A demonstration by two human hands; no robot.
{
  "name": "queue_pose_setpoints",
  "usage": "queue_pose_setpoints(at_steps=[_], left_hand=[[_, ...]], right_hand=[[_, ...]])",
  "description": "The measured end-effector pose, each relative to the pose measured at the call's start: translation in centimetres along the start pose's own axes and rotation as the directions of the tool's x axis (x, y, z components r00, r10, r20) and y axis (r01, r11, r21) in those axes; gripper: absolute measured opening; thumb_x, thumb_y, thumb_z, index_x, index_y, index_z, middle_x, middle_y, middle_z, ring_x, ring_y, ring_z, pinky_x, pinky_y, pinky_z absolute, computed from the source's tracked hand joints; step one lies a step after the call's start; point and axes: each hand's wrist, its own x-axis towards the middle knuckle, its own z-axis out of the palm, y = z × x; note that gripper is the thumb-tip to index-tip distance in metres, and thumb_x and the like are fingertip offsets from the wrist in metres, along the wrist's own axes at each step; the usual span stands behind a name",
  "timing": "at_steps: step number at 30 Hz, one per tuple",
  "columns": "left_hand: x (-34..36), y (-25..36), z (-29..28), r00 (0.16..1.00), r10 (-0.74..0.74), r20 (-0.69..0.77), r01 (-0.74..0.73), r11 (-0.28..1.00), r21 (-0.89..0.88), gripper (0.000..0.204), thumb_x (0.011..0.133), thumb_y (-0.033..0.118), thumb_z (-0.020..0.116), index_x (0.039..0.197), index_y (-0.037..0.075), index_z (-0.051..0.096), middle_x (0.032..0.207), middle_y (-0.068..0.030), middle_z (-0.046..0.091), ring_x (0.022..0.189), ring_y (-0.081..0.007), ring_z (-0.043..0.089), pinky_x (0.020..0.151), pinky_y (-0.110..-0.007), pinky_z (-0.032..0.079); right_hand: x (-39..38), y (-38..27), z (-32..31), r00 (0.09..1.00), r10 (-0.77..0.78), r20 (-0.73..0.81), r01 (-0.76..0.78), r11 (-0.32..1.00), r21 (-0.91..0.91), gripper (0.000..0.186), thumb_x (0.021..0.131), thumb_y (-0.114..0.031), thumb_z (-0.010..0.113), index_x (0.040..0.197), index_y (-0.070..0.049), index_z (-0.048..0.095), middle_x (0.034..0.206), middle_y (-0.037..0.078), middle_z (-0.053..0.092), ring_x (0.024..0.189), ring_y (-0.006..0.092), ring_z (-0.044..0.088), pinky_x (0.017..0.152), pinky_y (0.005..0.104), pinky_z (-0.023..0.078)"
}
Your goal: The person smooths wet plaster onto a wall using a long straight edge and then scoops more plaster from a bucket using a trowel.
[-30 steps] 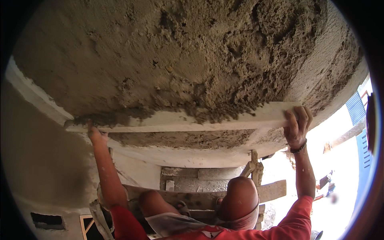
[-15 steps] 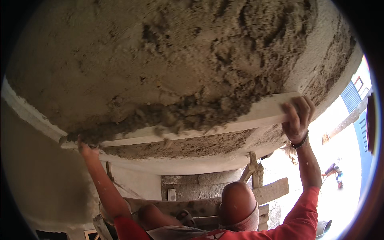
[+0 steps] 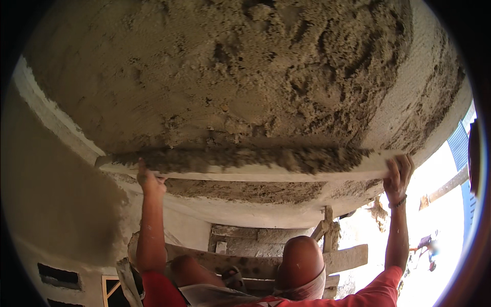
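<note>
A long pale straightedge board [image 3: 245, 175] runs across the view against the rough wet mortar surface [image 3: 255, 82], with dark mortar [image 3: 312, 159] heaped along it. My left hand [image 3: 149, 179] grips the board near its left end, and my right hand [image 3: 398, 176] wraps round its right end, a dark bracelet at the wrist. A smoother pale band [image 3: 404, 82] crosses the mortar at the right, and a pale strip [image 3: 53, 110] lines the left edge.
Below are my knees and sandalled foot over wooden scaffold planks [image 3: 345, 260], with an upright post [image 3: 328, 225]. A plastered wall [image 3: 61, 194] stands at left, with dark openings low down. Bright outdoors at right holds blue corrugated sheeting [image 3: 460, 146] and a small, blurred figure [image 3: 429, 250].
The board and both my hands have shifted rightward in the picture; its right end is lower and it lies more level than half a second ago. Mortar covers more of its right part.
</note>
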Motion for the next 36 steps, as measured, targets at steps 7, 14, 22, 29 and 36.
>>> queue_pose_setpoints(at_steps=[7,14,22,29,36], left_hand=[[4.3,2.5,-1.2,0.982,0.184,-0.049,-0.182,0.983,0.038,0.044,0.091,0.036,0.047,0.120,0.004,0.047,0.106,-0.0108,0.059,0.080,-0.0244,0.061,0.058,-0.037,0.048],[10.3,10.5,-5.3,0.961,0.188,0.204,-0.187,0.982,-0.022,0.042,0.092,0.027,0.045,0.127,0.004,0.041,0.129,-0.0125,0.044,0.115,-0.0296,0.046,0.095,-0.051,0.040],[11.3,10.8,-4.7,0.954,-0.045,-0.297,0.052,0.998,0.017,0.028,0.096,0.030,0.039,0.120,0.021,0.049,0.073,-0.0026,0.053,0.056,-0.0168,0.045,0.046,-0.033,0.033],[1.9,4.9,-0.2,0.996,0.081,-0.032,-0.078,0.994,0.077,0.037,0.094,0.036,0.038,0.124,0.015,0.044,0.096,-0.0062,0.057,0.066,-0.0219,0.055,0.047,-0.033,0.038],[0.4,3.6,3.8,0.992,0.064,-0.108,-0.059,0.997,0.050,0.041,0.088,0.040,0.050,0.118,0.012,0.047,0.090,-0.0062,0.058,0.063,-0.0197,0.054,0.044,-0.033,0.035]], right_hand=[[4.5,-1.2,0.3,0.987,-0.055,-0.151,0.049,0.998,-0.042,0.034,0.073,-0.002,0.063,0.105,-0.005,0.054,0.101,0.016,0.054,0.095,0.0346,0.051,0.079,0.0434,0.044],[12.6,-7.2,0.9,0.973,-0.107,-0.204,0.099,0.994,-0.049,0.046,0.063,-0.011,0.074,0.107,-0.013,0.058,0.099,0.012,0.054,0.091,0.0310,0.052,0.075,0.0398,0.044],[12.0,-6.6,0.2,0.991,-0.099,-0.095,0.097,0.995,-0.035,0.050,0.063,-0.008,0.073,0.109,-0.015,0.057,0.104,0.013,0.053,0.096,0.0318,0.051,0.078,0.0412,0.044],[4.7,0.1,-0.4,0.997,-0.062,-0.051,0.060,0.998,-0.036,0.040,0.074,-0.001,0.057,0.113,-0.007,0.051,0.110,0.018,0.050,0.103,0.0382,0.049,0.086,0.0495,0.042],[3.5,2.1,-2.3,0.997,-0.057,-0.056,0.053,0.997,-0.063,0.041,0.073,0.003,0.053,0.114,-0.003,0.049,0.110,0.019,0.049,0.102,0.0381,0.048,0.084,0.0498,0.041]])
